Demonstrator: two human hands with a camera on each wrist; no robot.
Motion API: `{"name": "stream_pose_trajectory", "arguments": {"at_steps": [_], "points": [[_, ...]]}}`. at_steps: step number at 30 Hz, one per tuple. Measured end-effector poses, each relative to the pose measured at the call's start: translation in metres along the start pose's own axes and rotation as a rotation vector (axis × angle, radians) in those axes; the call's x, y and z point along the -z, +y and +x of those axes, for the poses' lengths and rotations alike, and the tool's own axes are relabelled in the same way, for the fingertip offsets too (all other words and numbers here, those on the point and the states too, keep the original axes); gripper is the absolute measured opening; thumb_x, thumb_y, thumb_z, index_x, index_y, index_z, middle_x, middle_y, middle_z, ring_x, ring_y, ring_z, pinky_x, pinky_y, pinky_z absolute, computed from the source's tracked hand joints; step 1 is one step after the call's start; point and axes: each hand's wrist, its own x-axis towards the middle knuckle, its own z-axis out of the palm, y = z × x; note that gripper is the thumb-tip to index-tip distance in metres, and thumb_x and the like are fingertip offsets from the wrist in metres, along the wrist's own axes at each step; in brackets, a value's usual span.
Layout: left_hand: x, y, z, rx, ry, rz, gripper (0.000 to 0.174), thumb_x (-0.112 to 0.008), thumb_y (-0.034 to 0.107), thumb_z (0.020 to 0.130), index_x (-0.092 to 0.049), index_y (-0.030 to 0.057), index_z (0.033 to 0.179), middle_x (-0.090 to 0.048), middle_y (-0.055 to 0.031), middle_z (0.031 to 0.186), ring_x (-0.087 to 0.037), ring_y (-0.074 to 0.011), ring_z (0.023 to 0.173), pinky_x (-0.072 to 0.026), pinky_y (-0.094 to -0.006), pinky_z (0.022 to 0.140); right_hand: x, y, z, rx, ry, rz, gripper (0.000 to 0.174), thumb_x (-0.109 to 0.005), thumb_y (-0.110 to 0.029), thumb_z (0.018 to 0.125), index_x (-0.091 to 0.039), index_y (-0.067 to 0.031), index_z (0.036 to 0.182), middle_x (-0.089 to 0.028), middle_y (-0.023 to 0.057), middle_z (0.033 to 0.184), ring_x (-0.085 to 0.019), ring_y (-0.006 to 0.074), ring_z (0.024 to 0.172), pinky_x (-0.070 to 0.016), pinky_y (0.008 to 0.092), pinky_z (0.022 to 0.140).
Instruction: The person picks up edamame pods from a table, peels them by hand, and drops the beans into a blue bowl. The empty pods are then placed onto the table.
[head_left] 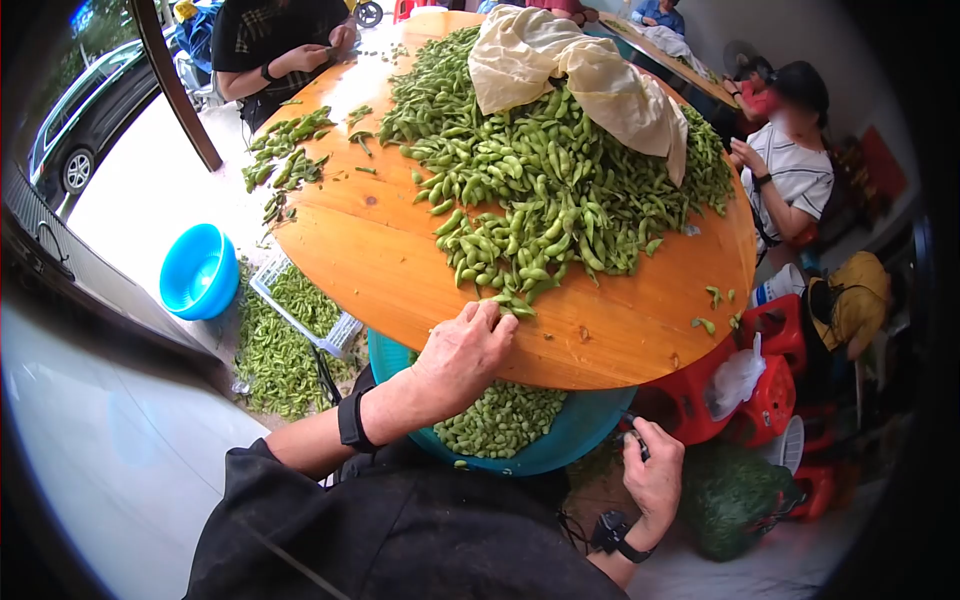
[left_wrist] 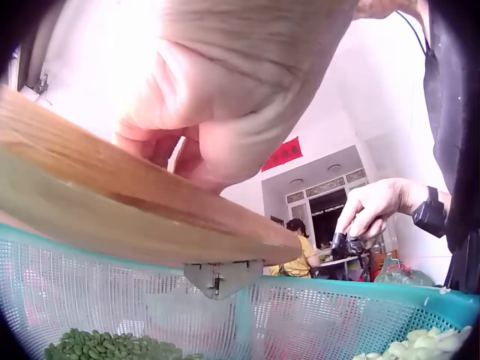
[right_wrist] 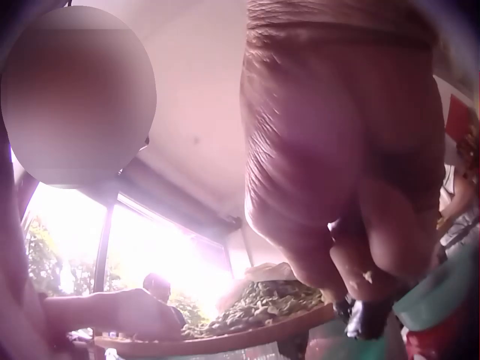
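Over the near edge of the round wooden table (head_left: 375, 240), my left hand (head_left: 462, 355) bends its fingers onto edamame pods (head_left: 516, 304) at the front of the pile (head_left: 545, 190). It pinches at these pods; the thumb is hidden from above. My right hand (head_left: 652, 475) is off the table's right side, fingers curled round a small black tool (left_wrist: 346, 246). A dark, shiny end of it shows below the fingers in the right wrist view. Under the table edge sits a teal mesh basket (left_wrist: 367, 289) holding shelled green beans (head_left: 500, 420).
A cream cloth (head_left: 560, 60) drapes over the pile. Pods fill a white crate (head_left: 300, 300) and the floor at left, near a blue basin (head_left: 200, 272). Red stools (head_left: 770, 395) and a green bag (head_left: 735, 500) stand at right. Other people sit around the table.
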Motion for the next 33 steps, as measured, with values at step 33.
{"name": "stream_pose_trajectory", "arguments": {"at_steps": [33], "points": [[0.001,0.017,-0.023,0.643,-0.17,-2.113,0.016,-0.064,0.005,0.095,-0.051,0.0045,0.103,-0.057,-0.0017,0.075,-0.054,-0.0108,0.059,-0.04,-0.0226,0.05,-0.078,-0.073,0.043,-0.127,-0.254,1.252,0.017,-0.057,0.004,0.094,-0.063,0.0082,0.109,-0.05,0.0001,0.083,-0.048,0.0048,0.057,-0.035,0.0212,0.046]]}}
